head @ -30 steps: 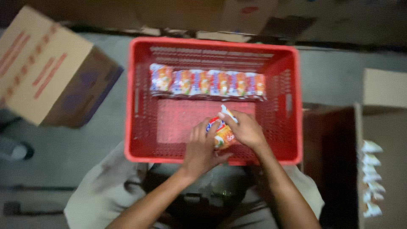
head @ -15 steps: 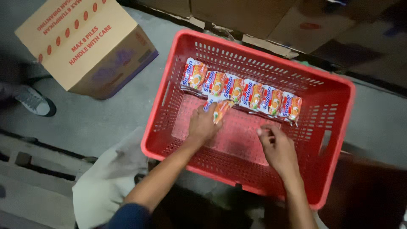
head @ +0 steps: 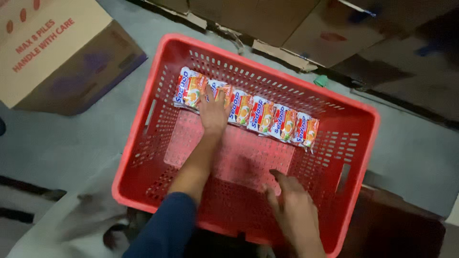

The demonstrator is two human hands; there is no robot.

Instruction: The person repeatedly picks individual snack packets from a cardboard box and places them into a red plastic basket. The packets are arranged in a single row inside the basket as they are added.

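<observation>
Noodle packets (head: 248, 114) lie side by side in one neat row along the far wall of the red crate (head: 143, 157), so they stay tidy and leave the rest of the crate floor bare. Your left hand (head: 213, 112) lies flat with its fingers spread on a packet near the left end of the row, pressing it down into line with the others. Your right hand (head: 294, 212) holds nothing and hangs open over the near side of the crate, while a brown cardboard box (head: 57, 52) sits on the grey floor (head: 81, 138) beside it.
</observation>
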